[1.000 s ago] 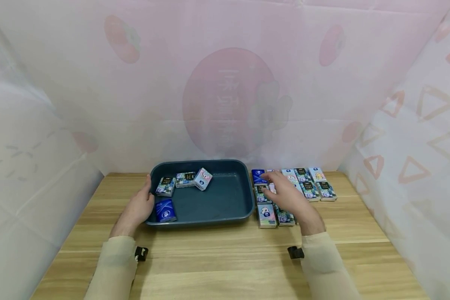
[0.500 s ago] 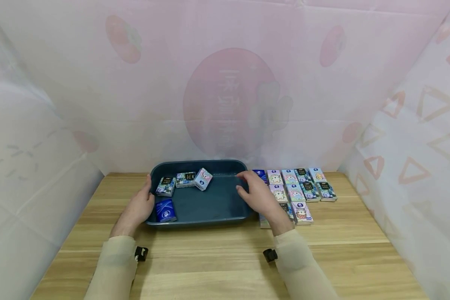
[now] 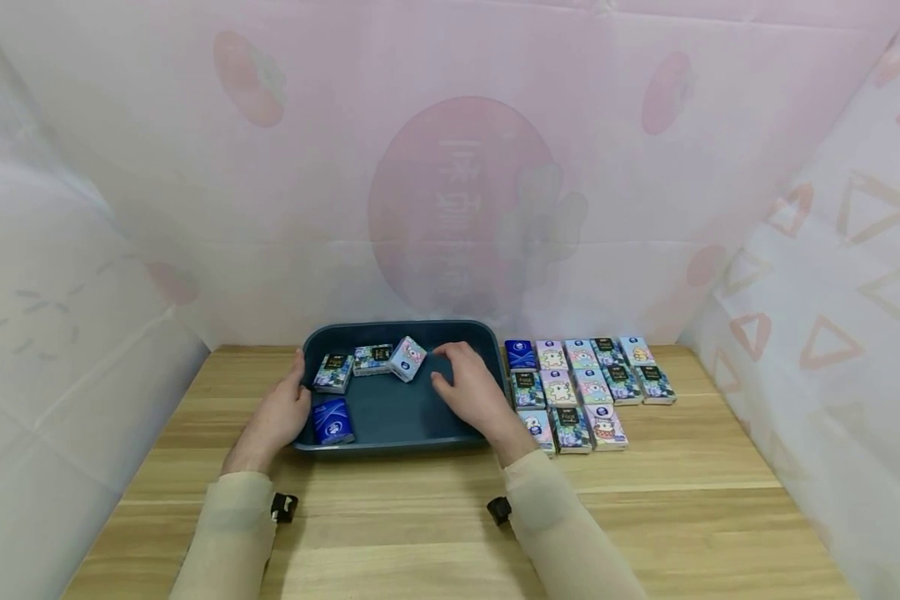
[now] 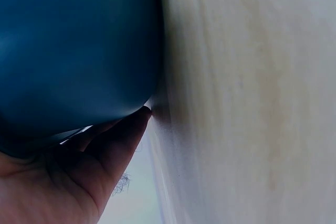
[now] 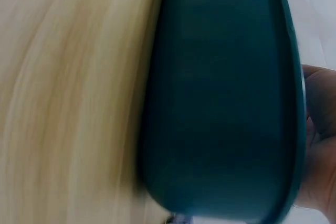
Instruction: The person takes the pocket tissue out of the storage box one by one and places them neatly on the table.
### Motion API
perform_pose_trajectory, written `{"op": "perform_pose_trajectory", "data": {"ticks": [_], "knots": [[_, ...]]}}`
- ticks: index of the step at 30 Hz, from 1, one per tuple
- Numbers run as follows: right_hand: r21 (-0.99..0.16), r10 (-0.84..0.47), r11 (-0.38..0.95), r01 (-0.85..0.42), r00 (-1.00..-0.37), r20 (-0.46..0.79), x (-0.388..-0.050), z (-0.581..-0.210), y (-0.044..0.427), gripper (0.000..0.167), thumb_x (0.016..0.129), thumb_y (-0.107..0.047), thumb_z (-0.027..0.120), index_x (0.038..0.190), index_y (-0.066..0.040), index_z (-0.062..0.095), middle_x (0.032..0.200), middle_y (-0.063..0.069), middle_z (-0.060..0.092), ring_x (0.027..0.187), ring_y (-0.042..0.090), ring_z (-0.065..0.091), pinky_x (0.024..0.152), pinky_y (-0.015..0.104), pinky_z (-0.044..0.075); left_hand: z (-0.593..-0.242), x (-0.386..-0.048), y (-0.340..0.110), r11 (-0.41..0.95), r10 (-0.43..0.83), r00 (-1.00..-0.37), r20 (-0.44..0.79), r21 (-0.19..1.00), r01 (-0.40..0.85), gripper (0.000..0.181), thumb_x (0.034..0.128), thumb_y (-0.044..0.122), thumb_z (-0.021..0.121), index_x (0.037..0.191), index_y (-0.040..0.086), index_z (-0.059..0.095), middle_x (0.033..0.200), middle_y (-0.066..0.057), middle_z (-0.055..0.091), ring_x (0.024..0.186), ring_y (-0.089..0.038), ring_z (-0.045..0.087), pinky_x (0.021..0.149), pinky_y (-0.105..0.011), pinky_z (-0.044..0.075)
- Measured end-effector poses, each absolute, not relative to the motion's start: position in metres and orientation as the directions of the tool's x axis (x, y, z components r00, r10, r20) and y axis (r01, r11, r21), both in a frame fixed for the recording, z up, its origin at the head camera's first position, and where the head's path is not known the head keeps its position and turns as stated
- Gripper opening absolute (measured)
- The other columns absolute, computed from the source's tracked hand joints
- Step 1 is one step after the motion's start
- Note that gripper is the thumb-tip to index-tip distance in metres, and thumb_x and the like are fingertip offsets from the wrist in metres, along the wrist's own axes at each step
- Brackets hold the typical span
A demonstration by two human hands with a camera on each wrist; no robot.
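A dark teal plastic tray (image 3: 405, 442) stands on the wooden table near the back wall. My left hand (image 3: 275, 417) rests along its left end, and in the left wrist view straight fingers (image 4: 118, 140) touch the tray's outer side. Over the tray's right half is my right hand (image 3: 474, 392), its fingers loosely bent and nothing seen in them. Its fingertips are just right of a pale tissue pack (image 3: 407, 359) that lies tilted in the tray. Two dark floral tissue packs, one (image 3: 333, 373) and another (image 3: 373, 359), and a blue tissue pack (image 3: 333, 422) lie at the tray's left.
Right of the tray, several tissue packs lie in rows, among them a blue pack (image 3: 521, 354), a floral pack (image 3: 571, 430) and a pink pack (image 3: 606, 427). A printed cloth wall (image 3: 307, 208) stands behind the wooden table (image 3: 390, 525).
My right hand has moved left from above the rows of tissue packs, across the tray's right rim, to over the tray. My left hand and the packs stay in place.
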State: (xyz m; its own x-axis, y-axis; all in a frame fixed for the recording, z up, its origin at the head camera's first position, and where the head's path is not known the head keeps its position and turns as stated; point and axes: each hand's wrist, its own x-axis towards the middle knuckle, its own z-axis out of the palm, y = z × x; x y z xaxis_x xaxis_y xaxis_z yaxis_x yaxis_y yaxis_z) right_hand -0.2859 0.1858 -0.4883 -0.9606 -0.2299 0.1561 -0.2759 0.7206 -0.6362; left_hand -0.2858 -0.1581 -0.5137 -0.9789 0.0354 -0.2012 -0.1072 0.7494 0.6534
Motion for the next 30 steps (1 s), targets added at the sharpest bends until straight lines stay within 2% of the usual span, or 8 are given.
{"op": "perform_pose_trajectory", "data": {"ticks": [4,10,14,19,25,26,30], "knots": [[-0.640,-0.219,0.724,-0.255,-0.966,0.137,-0.290,-0.490,0.173,0.045,0.118,-0.022,0.072,0.161,-0.009,0.066,0.171,0.015,0.063,0.154,0.035,0.065,0.135,0.054,0.054,-0.513,-0.285,-0.157,0.744,0.038,-0.979,-0.201,0.659,-0.107,0.076,0.1256,0.023,0.031,0.188,0.022,-0.013,0.197,-0.023,0.001,0.181,-0.058,0.014,0.144,-0.080,0.019],[-0.664,-0.227,0.703,-0.254,-0.965,0.129,-0.298,-0.491,0.157,0.049,0.117,-0.016,0.072,0.164,-0.003,0.063,0.174,0.020,0.059,0.159,0.039,0.061,0.136,0.057,0.053,-0.513,-0.285,-0.157,0.738,0.039,-0.979,-0.198,0.666,-0.106,0.076,0.1256,0.022,0.030,0.188,0.021,-0.013,0.197,-0.023,0.000,0.181,-0.058,0.012,0.144,-0.079,0.018],[-0.681,-0.223,0.693,-0.235,-0.969,0.107,-0.303,-0.493,0.148,0.052,0.116,-0.014,0.073,0.166,-0.003,0.062,0.177,0.020,0.054,0.158,0.040,0.060,0.134,0.057,0.054,-0.513,-0.285,-0.157,0.739,0.033,-0.981,-0.192,0.665,-0.105,0.076,0.1257,0.022,0.031,0.188,0.019,-0.011,0.197,-0.024,0.000,0.181,-0.057,0.012,0.144,-0.079,0.018],[-0.669,-0.217,0.714,-0.204,-0.974,0.066,-0.308,-0.497,0.136,0.059,0.117,-0.015,0.073,0.173,-0.010,0.056,0.185,0.018,0.045,0.164,0.042,0.054,0.134,0.056,0.055,-0.512,-0.284,-0.156,0.745,0.028,-0.980,-0.196,0.658,-0.110,0.076,0.1259,0.021,0.031,0.188,0.019,-0.012,0.197,-0.025,0.002,0.181,-0.058,0.014,0.144,-0.079,0.019],[-0.657,-0.208,0.736,-0.163,-0.978,0.010,-0.316,-0.505,0.124,0.064,0.117,-0.018,0.071,0.178,-0.018,0.052,0.193,0.019,0.033,0.172,0.049,0.044,0.129,0.061,0.057,-0.512,-0.284,-0.157,0.744,0.032,-0.980,-0.195,0.660,-0.107,0.075,0.1261,0.022,0.031,0.188,0.018,-0.011,0.196,-0.025,0.002,0.180,-0.059,0.015,0.143,-0.079,0.020],[-0.646,-0.209,0.744,-0.173,-0.978,0.022,-0.323,-0.518,0.123,0.065,0.118,-0.023,0.072,0.179,-0.021,0.051,0.194,0.017,0.031,0.173,0.048,0.044,0.130,0.059,0.057,-0.512,-0.284,-0.157,0.744,0.033,-0.981,-0.192,0.660,-0.104,0.075,0.1260,0.021,0.031,0.188,0.018,-0.011,0.196,-0.025,0.003,0.180,-0.058,0.015,0.143,-0.079,0.020],[-0.641,-0.197,0.753,-0.152,-0.980,0.001,-0.342,-0.540,0.116,0.069,0.116,-0.027,0.073,0.181,-0.029,0.048,0.197,0.015,0.025,0.173,0.052,0.043,0.130,0.063,0.056,-0.514,-0.285,-0.157,0.746,0.036,-0.982,-0.185,0.659,-0.097,0.075,0.1256,0.022,0.031,0.189,0.018,-0.010,0.196,-0.025,0.003,0.180,-0.059,0.015,0.143,-0.079,0.020]]}}
